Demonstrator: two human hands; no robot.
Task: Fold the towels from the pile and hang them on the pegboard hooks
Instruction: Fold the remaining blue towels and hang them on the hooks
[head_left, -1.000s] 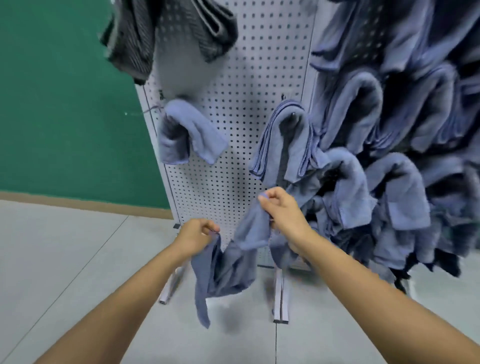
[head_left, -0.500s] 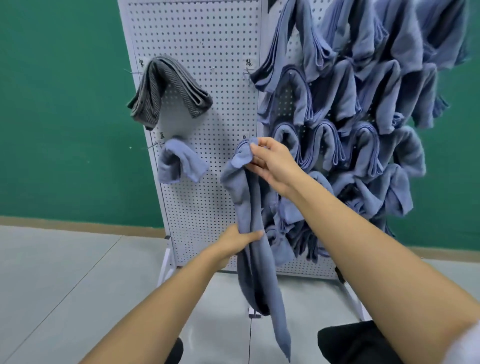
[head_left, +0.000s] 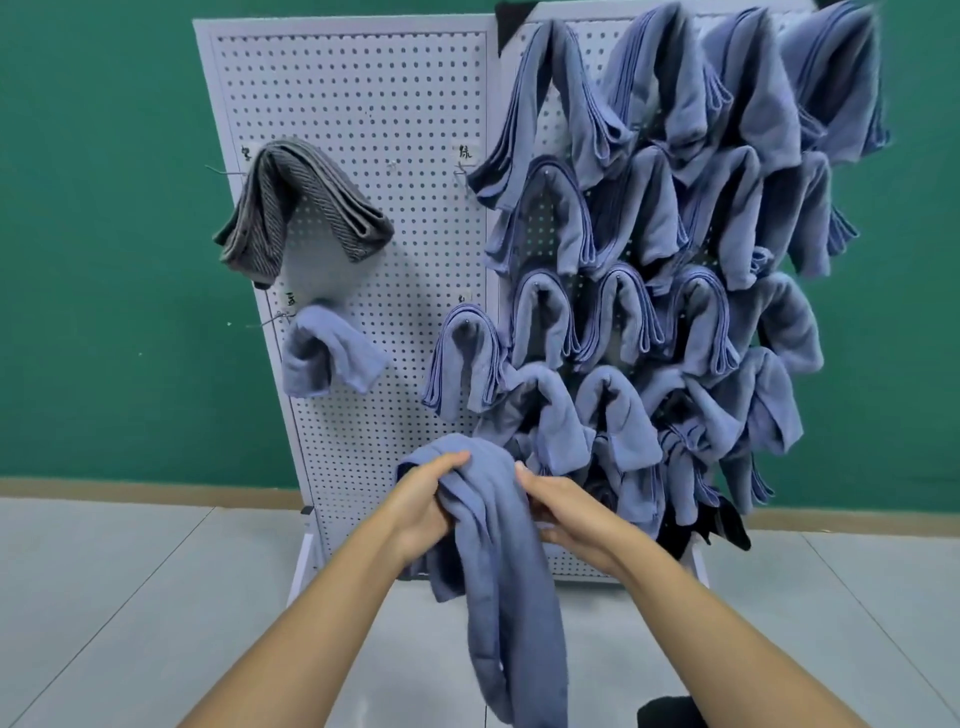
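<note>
Left hand (head_left: 422, 506): fingers curled round the bunched top of a blue towel (head_left: 498, 571). Right hand (head_left: 569, 506): gripped the same towel's right side. Towel: hung down between the forearms, before the lower pegboard (head_left: 363, 130). Pegboard: grey towel (head_left: 304, 208) and small blue towel (head_left: 327, 353) on left panel; folded blue towels (head_left: 675, 234) crowded right panel. Green wall (head_left: 93, 208) behind.

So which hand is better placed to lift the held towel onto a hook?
Probably the left hand: its fingers curl over the top fold of the blue towel, and it is nearer the sparser left panel of the pegboard. The right hand grips the towel's side, nearer the crowded panel.
</note>
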